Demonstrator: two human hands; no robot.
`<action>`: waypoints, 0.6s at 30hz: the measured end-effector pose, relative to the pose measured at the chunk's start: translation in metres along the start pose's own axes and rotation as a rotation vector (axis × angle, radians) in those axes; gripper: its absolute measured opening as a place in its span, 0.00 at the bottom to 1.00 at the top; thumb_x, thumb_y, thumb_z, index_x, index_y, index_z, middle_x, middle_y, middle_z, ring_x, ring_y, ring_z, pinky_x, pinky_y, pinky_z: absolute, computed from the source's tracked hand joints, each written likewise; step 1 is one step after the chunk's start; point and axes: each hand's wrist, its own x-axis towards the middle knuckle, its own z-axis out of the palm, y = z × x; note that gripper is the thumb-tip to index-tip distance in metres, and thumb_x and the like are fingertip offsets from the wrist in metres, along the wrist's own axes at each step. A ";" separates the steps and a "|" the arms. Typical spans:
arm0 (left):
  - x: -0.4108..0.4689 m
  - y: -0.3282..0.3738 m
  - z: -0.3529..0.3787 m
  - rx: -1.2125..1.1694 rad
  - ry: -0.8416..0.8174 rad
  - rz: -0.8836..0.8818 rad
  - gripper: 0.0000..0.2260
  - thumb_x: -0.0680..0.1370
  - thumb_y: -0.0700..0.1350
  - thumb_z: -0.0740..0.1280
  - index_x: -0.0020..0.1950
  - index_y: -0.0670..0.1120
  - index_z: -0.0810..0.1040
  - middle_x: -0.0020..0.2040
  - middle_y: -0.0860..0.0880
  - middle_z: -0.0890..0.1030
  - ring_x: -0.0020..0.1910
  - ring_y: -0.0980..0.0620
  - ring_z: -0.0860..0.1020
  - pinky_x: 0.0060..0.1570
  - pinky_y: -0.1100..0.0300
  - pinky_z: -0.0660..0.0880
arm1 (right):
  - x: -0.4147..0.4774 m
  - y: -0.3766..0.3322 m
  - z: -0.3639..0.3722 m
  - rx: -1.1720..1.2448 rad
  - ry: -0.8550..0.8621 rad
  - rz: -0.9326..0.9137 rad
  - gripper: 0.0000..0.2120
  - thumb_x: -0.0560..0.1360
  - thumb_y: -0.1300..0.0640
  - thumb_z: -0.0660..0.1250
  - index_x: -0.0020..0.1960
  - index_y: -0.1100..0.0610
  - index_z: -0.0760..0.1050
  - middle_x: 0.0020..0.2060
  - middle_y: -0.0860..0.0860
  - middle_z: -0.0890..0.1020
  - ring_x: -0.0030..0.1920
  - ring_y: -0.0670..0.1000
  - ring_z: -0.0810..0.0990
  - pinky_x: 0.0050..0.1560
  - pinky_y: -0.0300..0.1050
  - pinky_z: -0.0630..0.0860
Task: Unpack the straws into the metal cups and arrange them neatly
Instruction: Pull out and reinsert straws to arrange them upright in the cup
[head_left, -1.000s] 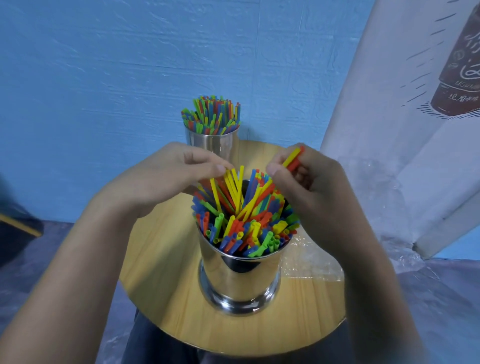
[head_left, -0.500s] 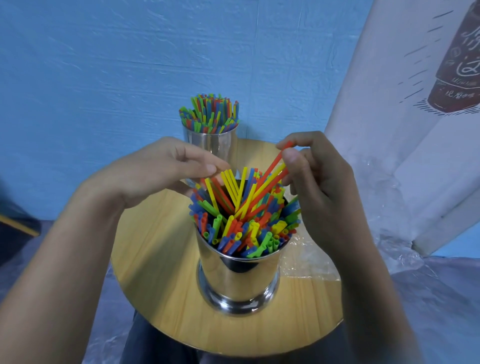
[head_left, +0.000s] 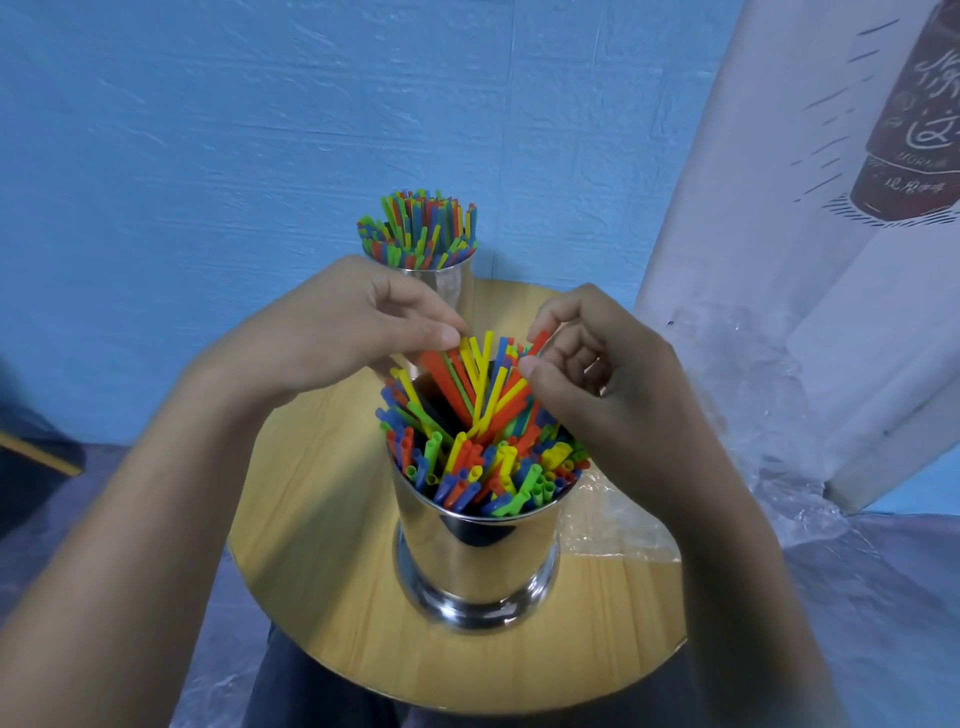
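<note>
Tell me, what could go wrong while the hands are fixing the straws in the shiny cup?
1. The near metal cup is packed full, and some straws stick up tilted. A push from the left hand or right hand might flick a few out onto the round table.
2. Both hands press near the cup's top, so it might tip.
3. The far cup stands right behind the left hand and could get bumped.

Small round wood-grain table (head_left: 322, 545) here. A shiny metal cup packed with coloured straws (head_left: 478, 556) sits around its centre, a second straw-filled metal cup (head_left: 441, 283) at 12 o'clock, and crinkly clear plastic wrap (head_left: 613, 525) at 3 o'clock.
</note>
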 end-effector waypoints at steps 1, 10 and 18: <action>0.001 0.001 0.000 -0.002 -0.003 -0.009 0.04 0.78 0.43 0.72 0.51 0.47 0.87 0.42 0.49 0.88 0.36 0.58 0.83 0.33 0.70 0.75 | -0.001 0.000 0.000 -0.009 0.003 -0.003 0.07 0.79 0.58 0.70 0.47 0.47 0.75 0.34 0.47 0.77 0.34 0.46 0.73 0.37 0.39 0.70; 0.009 0.004 0.001 0.015 -0.062 -0.047 0.05 0.80 0.45 0.71 0.48 0.47 0.87 0.43 0.51 0.87 0.39 0.57 0.82 0.37 0.66 0.79 | -0.002 0.000 0.002 -0.048 0.047 -0.020 0.11 0.83 0.51 0.60 0.44 0.52 0.75 0.35 0.47 0.78 0.36 0.47 0.76 0.37 0.48 0.73; 0.011 0.003 0.008 0.156 -0.023 0.026 0.01 0.76 0.42 0.76 0.45 0.47 0.85 0.41 0.47 0.86 0.36 0.60 0.80 0.38 0.66 0.76 | -0.001 0.000 0.004 -0.062 0.059 -0.021 0.11 0.82 0.51 0.62 0.43 0.52 0.77 0.34 0.48 0.78 0.35 0.48 0.76 0.37 0.51 0.74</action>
